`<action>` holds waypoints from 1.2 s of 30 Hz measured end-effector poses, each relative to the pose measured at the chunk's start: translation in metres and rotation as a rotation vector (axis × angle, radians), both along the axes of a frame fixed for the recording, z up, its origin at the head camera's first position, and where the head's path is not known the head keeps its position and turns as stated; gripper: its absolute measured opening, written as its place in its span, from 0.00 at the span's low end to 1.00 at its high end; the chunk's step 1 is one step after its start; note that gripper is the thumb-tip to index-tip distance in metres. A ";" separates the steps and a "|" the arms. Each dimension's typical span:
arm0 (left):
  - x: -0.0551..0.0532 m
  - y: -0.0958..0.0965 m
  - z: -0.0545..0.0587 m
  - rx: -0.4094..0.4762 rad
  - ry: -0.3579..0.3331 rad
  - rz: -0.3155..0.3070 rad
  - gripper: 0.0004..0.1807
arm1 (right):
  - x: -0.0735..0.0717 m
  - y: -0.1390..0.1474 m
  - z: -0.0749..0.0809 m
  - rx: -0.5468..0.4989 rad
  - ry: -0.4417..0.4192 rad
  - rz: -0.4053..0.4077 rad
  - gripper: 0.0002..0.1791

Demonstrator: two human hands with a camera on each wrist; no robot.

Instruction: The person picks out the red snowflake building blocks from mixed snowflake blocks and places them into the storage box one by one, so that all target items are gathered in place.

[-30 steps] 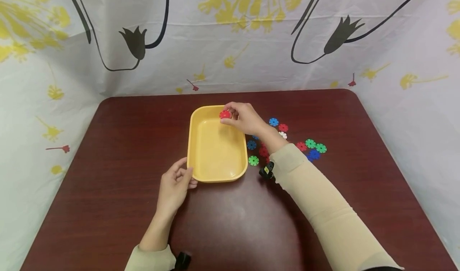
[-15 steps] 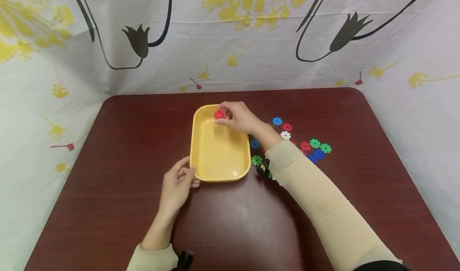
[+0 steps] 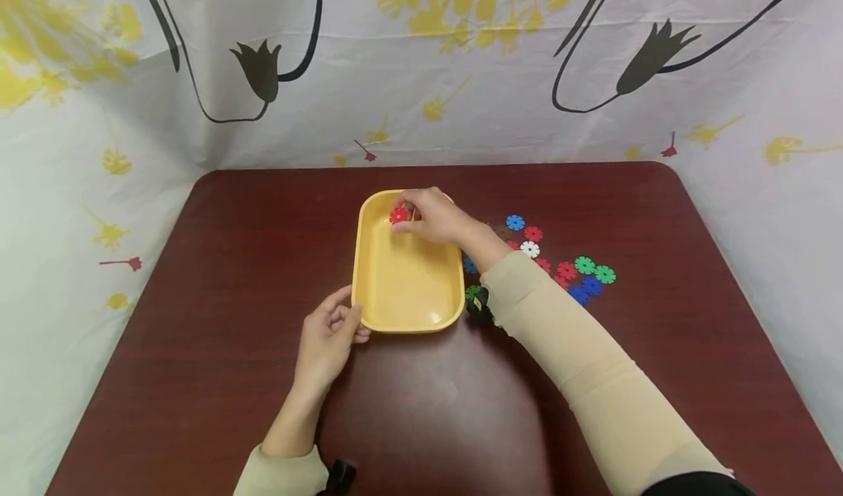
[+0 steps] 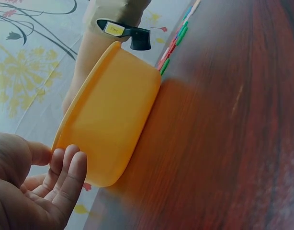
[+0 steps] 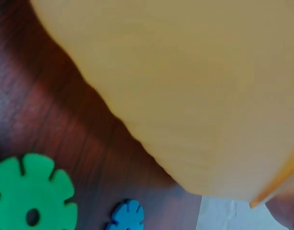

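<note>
A yellow plastic tray (image 3: 408, 291) sits near the middle of the table. My left hand (image 3: 326, 342) holds its near left corner; the left wrist view shows the thumb and fingers (image 4: 73, 165) at the rim. Over the tray's far end, my right hand (image 3: 435, 214) pinches a red notched disc (image 3: 398, 215) between thumb and fingers. Beige sleeve (image 5: 175, 96) fills most of the right wrist view, with only a bit of hand at the lower right edge. A green notched disc (image 5: 34, 196) and a blue one (image 5: 128, 216) lie below it there.
To the tray's right lie several loose notched discs, among them a white one (image 3: 530, 249), a green one (image 3: 604, 274) and a dark blue one (image 3: 591, 285). My right forearm crosses above part of them. A patterned cloth (image 3: 494, 123) hangs behind the dark red table (image 3: 263, 247).
With the red disc in its fingers, my right hand has moved a little left and nearer over the tray. My left hand keeps its place on the corner. The head view has shifted slightly.
</note>
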State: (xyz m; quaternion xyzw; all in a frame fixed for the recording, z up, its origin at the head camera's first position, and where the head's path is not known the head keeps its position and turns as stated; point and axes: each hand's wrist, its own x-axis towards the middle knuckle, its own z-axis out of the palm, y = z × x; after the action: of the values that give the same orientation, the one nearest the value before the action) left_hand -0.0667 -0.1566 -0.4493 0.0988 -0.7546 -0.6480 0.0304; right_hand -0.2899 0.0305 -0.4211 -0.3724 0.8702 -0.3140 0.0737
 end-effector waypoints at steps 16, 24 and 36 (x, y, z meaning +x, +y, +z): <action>0.000 -0.003 0.002 -0.012 0.004 -0.009 0.23 | -0.004 -0.020 -0.009 0.131 -0.019 0.041 0.19; 0.001 -0.004 0.003 -0.012 0.007 -0.006 0.23 | -0.004 -0.023 -0.012 0.158 -0.054 0.050 0.18; 0.000 -0.006 0.003 -0.014 0.005 -0.021 0.22 | -0.003 -0.022 -0.009 0.192 -0.112 0.056 0.25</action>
State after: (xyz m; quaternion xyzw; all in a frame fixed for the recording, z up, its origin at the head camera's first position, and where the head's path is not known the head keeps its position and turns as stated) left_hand -0.0664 -0.1625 -0.4467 0.0891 -0.7599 -0.6433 0.0264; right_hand -0.2927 0.0087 -0.4301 -0.3696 0.8801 -0.2474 0.1660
